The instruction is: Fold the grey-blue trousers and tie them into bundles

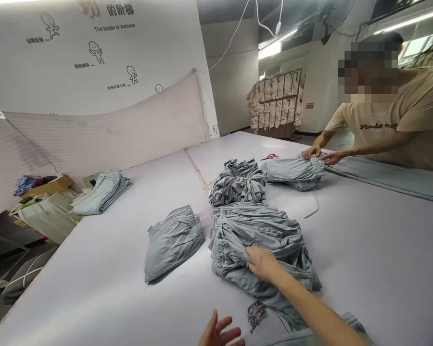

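A big pile of grey-green elastic-waist pants (pixel 260 226) lies in front of me on the table. My right hand (pixel 265 264) reaches onto its near side, fingers closed on a fold of the top pair. My left hand (pixel 222 331) is low at the bottom edge, empty, with its fingers apart. Left of the pile rests a folded pair of pants (pixel 175 242), waistband toward the pile. Behind the pile sits a tied bundle of pants (pixel 238 182). Close to my body, more grey-green fabric (pixel 296 339) is partly hidden by my right forearm.
Across the white table (pixel 111 269), a co-worker (pixel 378 115) handles another stack of pants (pixel 292 173). Red-handled scissors (pixel 270 157) lie near that stack. Folded pants (pixel 103 192) sit at the left table edge, beside a cardboard box (pixel 54 185). A loaded rack (pixel 276 103) stands behind.
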Tool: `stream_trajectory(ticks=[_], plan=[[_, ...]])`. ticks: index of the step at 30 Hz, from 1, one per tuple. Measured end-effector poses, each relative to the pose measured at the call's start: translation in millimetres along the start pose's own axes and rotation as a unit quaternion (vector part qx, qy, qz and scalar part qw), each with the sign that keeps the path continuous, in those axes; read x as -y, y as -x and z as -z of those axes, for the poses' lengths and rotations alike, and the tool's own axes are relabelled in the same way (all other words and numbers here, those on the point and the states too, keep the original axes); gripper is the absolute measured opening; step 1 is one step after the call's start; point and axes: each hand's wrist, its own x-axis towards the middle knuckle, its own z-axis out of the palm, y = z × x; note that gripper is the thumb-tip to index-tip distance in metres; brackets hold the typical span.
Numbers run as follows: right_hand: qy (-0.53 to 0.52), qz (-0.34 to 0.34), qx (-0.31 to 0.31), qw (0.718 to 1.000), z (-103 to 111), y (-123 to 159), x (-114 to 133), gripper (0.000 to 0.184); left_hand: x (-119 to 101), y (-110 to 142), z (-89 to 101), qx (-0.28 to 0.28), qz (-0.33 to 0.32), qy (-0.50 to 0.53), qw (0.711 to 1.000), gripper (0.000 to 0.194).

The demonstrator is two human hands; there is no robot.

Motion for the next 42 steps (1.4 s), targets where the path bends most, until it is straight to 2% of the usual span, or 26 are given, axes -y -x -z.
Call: stream_trajectory(ticks=[3,5,6,9,12,15,17,19,20,24,26,29,31,35,37,39,42], plan=[[0.012,0.118,-0.080,0.990,-30.8,32.8,21.0,0.018,-15.2,-20.9,-9.6,0.043,0.006,0.145,0.989,0.074],[0.016,0.195,-0.136,0.971,-56.9,54.7,33.4,0.018,-23.2,-29.9,-12.9,0.053,-0.026,0.188,0.980,0.071],[0.013,0.219,-0.143,0.965,-68.8,64.3,38.0,0.020,-26.6,-33.3,-13.6,0.059,-0.036,0.201,0.977,0.070],[-0.013,0.224,-0.088,0.971,-90.5,85.3,43.7,0.024,-33.4,-40.3,-12.8,0.096,-0.033,0.224,0.969,0.077],[-0.085,0.195,-0.008,0.977,-97.0,96.7,42.4,0.024,-33.7,-41.6,-9.4,0.130,-0.037,0.233,0.963,0.084],[-0.146,0.255,0.069,0.953,-106.1,105.1,41.7,0.031,-28.3,-36.9,-5.0,0.116,-0.071,0.227,0.964,0.066],[-0.161,0.293,0.128,0.934,-111.3,110.3,41.6,0.028,-24.2,-31.5,-2.7,0.096,-0.054,0.210,0.971,0.051],[-0.190,0.273,0.152,0.931,-108.0,112.3,41.4,0.025,-21.3,-26.2,-1.5,0.085,-0.023,0.194,0.977,0.045],[-0.208,0.243,0.142,0.937,-102.5,111.2,41.7,0.025,-20.4,-24.1,-1.2,0.084,-0.018,0.190,0.978,0.044],[-0.202,0.113,0.060,0.971,-73.8,89.8,49.0,0.034,-18.8,-22.7,-0.5,0.074,-0.030,0.188,0.979,0.040],[-0.157,0.091,0.056,0.982,-67.8,71.6,54.1,0.039,-17.2,-25.9,0.6,0.082,-0.025,0.196,0.977,0.040],[-0.109,0.093,0.036,0.989,-63.8,36.2,51.5,0.049,-13.1,-31.9,4.3,0.088,-0.017,0.206,0.974,0.039],[-0.081,0.072,-0.018,0.994,-53.5,5.4,38.7,0.049,-10.2,-34.0,7.5,0.070,-0.013,0.204,0.976,0.037],[-0.031,0.017,-0.152,0.988,-13.2,-66.2,-3.1,0.054,-6.9,-28.7,11.2,0.055,-0.009,0.198,0.979,0.035],[-0.033,0.016,-0.160,0.986,5.9,-96.5,-21.6,0.053,-6.1,-22.3,10.5,0.065,0.005,0.196,0.978,0.039],[-0.043,0.038,-0.134,0.989,18.6,-115.6,-32.7,0.049,-5.3,-16.2,8.6,0.079,0.022,0.196,0.977,0.047],[-0.048,0.091,-0.109,0.989,24.6,-113.8,-32.2,0.046,-5.1,-10.0,3.9,0.089,0.032,0.188,0.977,0.054]])
